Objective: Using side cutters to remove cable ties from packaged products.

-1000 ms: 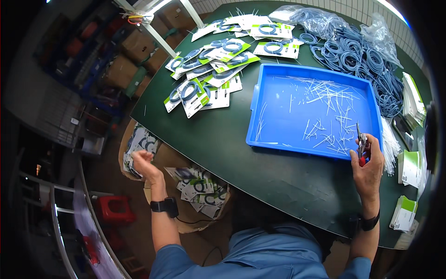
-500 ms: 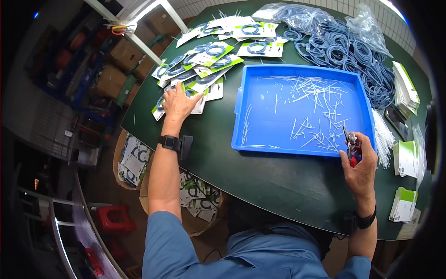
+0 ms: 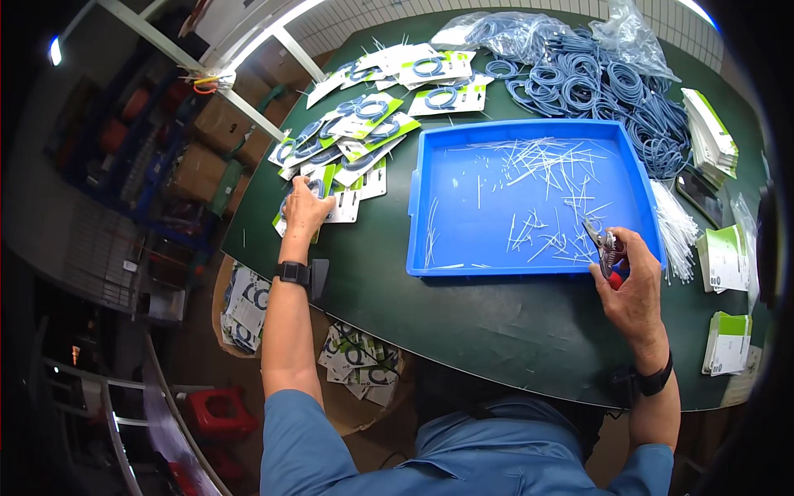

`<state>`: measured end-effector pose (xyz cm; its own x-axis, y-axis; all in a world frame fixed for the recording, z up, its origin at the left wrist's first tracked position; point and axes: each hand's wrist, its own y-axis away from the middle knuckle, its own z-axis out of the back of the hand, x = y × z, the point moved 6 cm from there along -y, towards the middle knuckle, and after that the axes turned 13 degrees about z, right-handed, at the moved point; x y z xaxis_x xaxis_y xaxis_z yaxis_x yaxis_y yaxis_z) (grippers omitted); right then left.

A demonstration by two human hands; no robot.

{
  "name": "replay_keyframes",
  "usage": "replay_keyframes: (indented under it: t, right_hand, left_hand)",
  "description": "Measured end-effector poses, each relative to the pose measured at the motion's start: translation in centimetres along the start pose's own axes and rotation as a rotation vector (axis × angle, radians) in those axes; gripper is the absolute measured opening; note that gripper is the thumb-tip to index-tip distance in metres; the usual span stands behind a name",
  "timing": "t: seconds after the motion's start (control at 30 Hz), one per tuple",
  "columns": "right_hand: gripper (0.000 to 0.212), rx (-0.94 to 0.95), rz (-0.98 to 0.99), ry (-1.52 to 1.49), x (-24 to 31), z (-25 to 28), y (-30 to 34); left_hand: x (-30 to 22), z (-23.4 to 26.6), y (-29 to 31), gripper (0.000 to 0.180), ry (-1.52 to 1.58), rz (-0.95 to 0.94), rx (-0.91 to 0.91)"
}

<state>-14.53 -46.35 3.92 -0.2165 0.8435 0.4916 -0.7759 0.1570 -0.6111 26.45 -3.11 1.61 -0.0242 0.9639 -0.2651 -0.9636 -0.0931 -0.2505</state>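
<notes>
Sitting at a dark green table (image 3: 513, 322), a person in a blue shirt has both arms stretched out over it. Down by the person's knees, cardboard boxes (image 3: 356, 364) on the floor hold more cable cards.

Closest in, the right hand (image 3: 633, 285) is curled shut around a small pair of cutters (image 3: 602, 246) with red handles. The metal tip pokes out over the near right corner of a blue tray (image 3: 529, 194). Lots of thin white cut-off bits (image 3: 546, 178) lie scattered in the tray.

Over on the other side, the left hand (image 3: 306, 211) wears a black watch on its wrist. Its fingers are bent down onto a card with a coiled blue cable (image 3: 327, 202), at the near edge of a messy pile of green and white cards (image 3: 364, 124). I cannot tell if the fingers have really gripped it or just press on it.

Beside the tray on the right lies a bundle of white ties (image 3: 678, 227), with stacks of green and white cards (image 3: 728, 256) past it.

Far back, a big heap of loose blue cables (image 3: 612, 91) sits by clear plastic bags (image 3: 513, 33).
</notes>
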Motion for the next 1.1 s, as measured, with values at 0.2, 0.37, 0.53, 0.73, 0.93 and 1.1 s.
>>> replay_keyframes:
  t: [0.2,0.37,0.53,0.73,0.93,1.1]
  right_hand:
    - [0.057,-0.026,0.057,-0.022,0.2,0.4,-0.1]
    - [0.061,-0.088,-0.057,-0.281,-0.1,0.9,0.7]
    - [0.061,0.026,-0.136,-0.347,0.5,1.4,0.6]
    - [0.073,0.130,-0.001,-0.162,1.7,0.9,0.0]
    - [0.078,0.226,-0.083,-0.049,1.7,1.2,-0.4]
    - [0.079,0.132,0.021,-0.041,1.5,1.1,-0.3]
  left_hand:
    - [-3.3,5.6,3.7,0.055,0.153,0.005,-0.137]
    - [-7.1,11.8,8.0,0.041,0.606,-0.119,-0.289]
    - [-13.2,9.7,11.9,0.037,1.316,-0.149,0.187]
    - [-21.6,4.7,18.4,0.033,1.865,0.018,0.894]
    - [-25.5,2.1,21.9,0.033,1.762,0.042,1.007]
    - [-26.1,0.4,23.6,0.035,1.714,-0.033,1.065]
